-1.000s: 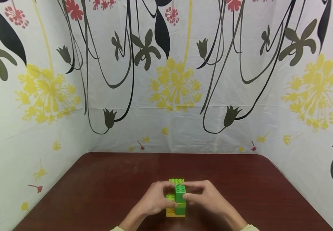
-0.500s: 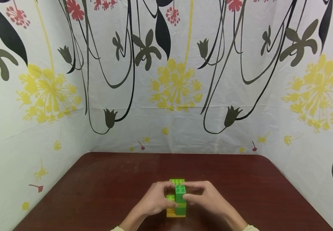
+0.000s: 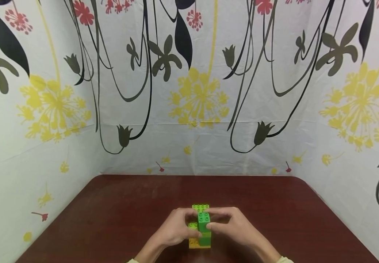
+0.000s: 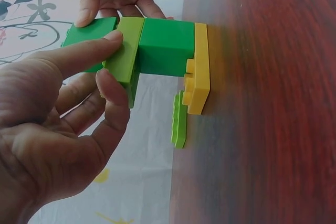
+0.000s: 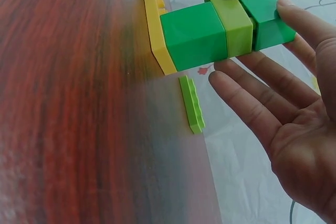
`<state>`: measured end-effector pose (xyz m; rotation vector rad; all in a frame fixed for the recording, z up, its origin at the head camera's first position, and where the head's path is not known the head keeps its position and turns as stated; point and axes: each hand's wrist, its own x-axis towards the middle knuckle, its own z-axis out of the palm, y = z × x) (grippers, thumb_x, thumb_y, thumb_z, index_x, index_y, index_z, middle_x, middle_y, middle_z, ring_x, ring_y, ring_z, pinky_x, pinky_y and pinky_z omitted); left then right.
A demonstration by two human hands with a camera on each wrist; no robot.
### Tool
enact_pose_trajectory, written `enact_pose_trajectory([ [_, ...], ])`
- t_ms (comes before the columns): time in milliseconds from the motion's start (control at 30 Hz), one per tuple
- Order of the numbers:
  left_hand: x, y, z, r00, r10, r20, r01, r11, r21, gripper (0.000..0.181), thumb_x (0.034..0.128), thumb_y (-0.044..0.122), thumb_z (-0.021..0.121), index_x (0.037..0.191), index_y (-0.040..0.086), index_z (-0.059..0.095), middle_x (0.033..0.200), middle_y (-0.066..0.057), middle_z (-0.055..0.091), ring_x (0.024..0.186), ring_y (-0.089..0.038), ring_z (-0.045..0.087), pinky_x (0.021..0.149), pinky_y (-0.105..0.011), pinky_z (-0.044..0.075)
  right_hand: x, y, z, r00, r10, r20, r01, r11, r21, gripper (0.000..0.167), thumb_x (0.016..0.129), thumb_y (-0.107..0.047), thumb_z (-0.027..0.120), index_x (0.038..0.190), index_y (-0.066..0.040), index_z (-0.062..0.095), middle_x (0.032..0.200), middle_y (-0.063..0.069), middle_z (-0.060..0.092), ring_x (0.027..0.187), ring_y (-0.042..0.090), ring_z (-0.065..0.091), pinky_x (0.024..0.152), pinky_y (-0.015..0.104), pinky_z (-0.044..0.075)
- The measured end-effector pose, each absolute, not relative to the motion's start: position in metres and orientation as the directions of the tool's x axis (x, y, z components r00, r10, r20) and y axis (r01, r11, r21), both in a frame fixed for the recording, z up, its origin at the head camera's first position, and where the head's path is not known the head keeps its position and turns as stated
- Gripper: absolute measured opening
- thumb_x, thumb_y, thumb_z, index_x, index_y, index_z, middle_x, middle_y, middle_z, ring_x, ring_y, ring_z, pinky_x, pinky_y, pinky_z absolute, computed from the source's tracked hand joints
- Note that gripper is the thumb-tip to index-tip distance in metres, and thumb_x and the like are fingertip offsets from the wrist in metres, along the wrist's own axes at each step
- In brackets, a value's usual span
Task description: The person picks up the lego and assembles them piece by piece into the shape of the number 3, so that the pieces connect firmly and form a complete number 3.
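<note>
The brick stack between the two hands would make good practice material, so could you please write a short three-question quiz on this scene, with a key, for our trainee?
1. Multiple choice: what colour is the lowest piece of the stack? A lime, B yellow, C red.
2. True or false: the loose lime brick lies on the table, apart from the stack.
3. Short answer: which hand pinches the stacked lime brick?

Key: 1. B, the yellow plate. 2. True. 3. The left hand.

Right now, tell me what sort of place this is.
Likely a screened-off tabletop workspace: floral-print sheeting on three sides, a reddish-brown table, and interlocking toy bricks on it.
</note>
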<state>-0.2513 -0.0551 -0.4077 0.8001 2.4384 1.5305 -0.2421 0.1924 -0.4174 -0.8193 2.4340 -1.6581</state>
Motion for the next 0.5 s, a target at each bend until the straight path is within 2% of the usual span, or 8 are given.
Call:
enact_pose_trajectory([
  [100, -0.2508, -0.055, -0.4076, -0.844, 0.512, 0.16, 0.371, 0.341, 0.864, 0.035, 0.074, 0.004, 0.09, 0.106, 0.009, 0.078, 0.095, 0.003, 0.076, 0.08, -0.007, 0.067, 0.071, -0.021, 0.056, -0.2423, 0.192, -0.4173, -0.852, -0.47, 0.231, -0.402, 0.303, -0.864, 0.042, 0.098, -0.028, 0.077, 0.138, -0.014, 0.071, 0.117, 0.009, 0.08, 0.103, 0.01, 0.076, 0.081, 0.027, 0.062],
  [267, -0.2511, -0.0556, -0.4063, -0.833, 0.534, 0.147, 0.371, 0.341, 0.864, 0.026, 0.0786, 0.007, 0.089, 0.101, 0.012, 0.077, 0.089, 0.004, 0.074, 0.072, -0.006, 0.064, 0.066, -0.021, 0.053, -0.2425, 0.1917, -0.4158, -0.853, -0.474, 0.218, -0.407, 0.341, -0.847, 0.046, 0.098, -0.032, 0.077, 0.139, -0.014, 0.07, 0.117, 0.004, 0.08, 0.106, 0.01, 0.075, 0.084, 0.026, 0.061],
  [500, -0.2511, -0.0551, -0.4063, -0.833, 0.535, 0.144, 0.375, 0.353, 0.857, 0.023, 0.0801, 0.009, 0.088, 0.099, 0.013, 0.078, 0.088, 0.005, 0.074, 0.073, -0.006, 0.065, 0.067, -0.021, 0.054, -0.2416, 0.1918, -0.4128, -0.849, -0.482, 0.217, -0.409, 0.34, -0.847, 0.046, 0.098, -0.032, 0.077, 0.14, -0.013, 0.07, 0.118, 0.004, 0.08, 0.108, 0.01, 0.075, 0.084, 0.025, 0.06],
])
